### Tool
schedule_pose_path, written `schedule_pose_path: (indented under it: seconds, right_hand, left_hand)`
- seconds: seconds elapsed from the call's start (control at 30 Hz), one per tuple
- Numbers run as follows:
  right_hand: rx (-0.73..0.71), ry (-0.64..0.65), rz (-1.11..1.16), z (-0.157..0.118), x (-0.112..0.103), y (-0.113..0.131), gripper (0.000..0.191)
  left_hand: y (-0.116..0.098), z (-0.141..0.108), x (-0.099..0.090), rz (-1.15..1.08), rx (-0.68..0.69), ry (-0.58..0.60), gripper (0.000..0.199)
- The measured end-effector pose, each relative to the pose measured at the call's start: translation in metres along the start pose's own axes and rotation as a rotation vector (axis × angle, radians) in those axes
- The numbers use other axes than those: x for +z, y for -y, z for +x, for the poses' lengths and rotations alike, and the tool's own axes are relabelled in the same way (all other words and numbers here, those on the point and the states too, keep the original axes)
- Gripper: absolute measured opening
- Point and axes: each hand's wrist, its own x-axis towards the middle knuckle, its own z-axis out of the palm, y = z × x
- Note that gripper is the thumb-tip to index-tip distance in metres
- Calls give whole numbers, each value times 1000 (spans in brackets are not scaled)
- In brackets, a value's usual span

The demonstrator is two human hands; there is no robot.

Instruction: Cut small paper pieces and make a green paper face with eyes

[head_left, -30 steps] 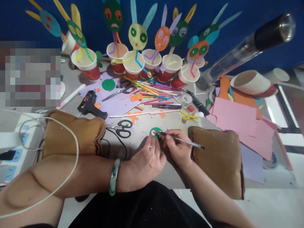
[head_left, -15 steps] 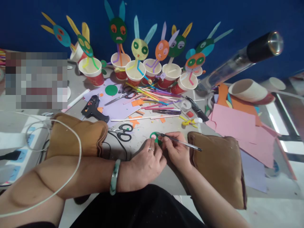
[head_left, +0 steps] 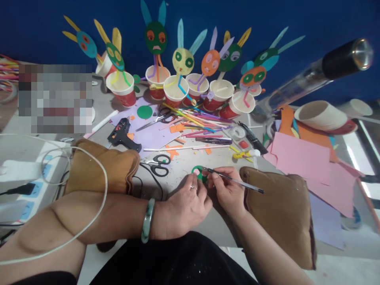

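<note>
On the tabletop in front of me lies a small green paper piece (head_left: pixel 204 177) bearing a pink paper dot (head_left: pixel 196 172). The fingertips of my left hand (head_left: pixel 187 206) press together on its near edge and partly cover it. My right hand (head_left: pixel 230 193) grips a pen (head_left: pixel 245 184) with a clear barrel, its tip at the upper right side of the green piece. Black-handled scissors (head_left: pixel 160 159) lie just left of both hands. A yellow tube with a white cap (head_left: pixel 246 154) lies beyond my right hand.
Cups with paper rabbit-like figures, such as a red cup (head_left: pixel 121 92), line the back. A glue gun (head_left: pixel 122 134), second scissors (head_left: pixel 163 116) and coloured sticks (head_left: pixel 194 119) lie midway. Brown cushions (head_left: pixel 101 168) flank my arms. Pink paper (head_left: pixel 303 154) is at right; a white cable (head_left: pixel 105 186) loops over my left forearm.
The view has turned slightly, so everything sits farther right in the frame. Both hands keep nearly the same pose, the pen tip still at the green piece.
</note>
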Motion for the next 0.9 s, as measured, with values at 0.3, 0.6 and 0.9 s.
schedule_pose_path:
  seconds: [0.3, 0.6, 0.9]
  right_hand:
    - [-16, -1, -1, 0, 1, -1, 16]
    - [-141, -67, -255, -14, -3, -12, 15]
    - [-349, 34, -439, -11, -4, 0, 11]
  left_hand:
    - [1, -1, -1, 18, -4, -66, 23]
    - [0, -1, 0, -1, -2, -44, 32]
    - [-1, -1, -5, -26, -14, 6, 37]
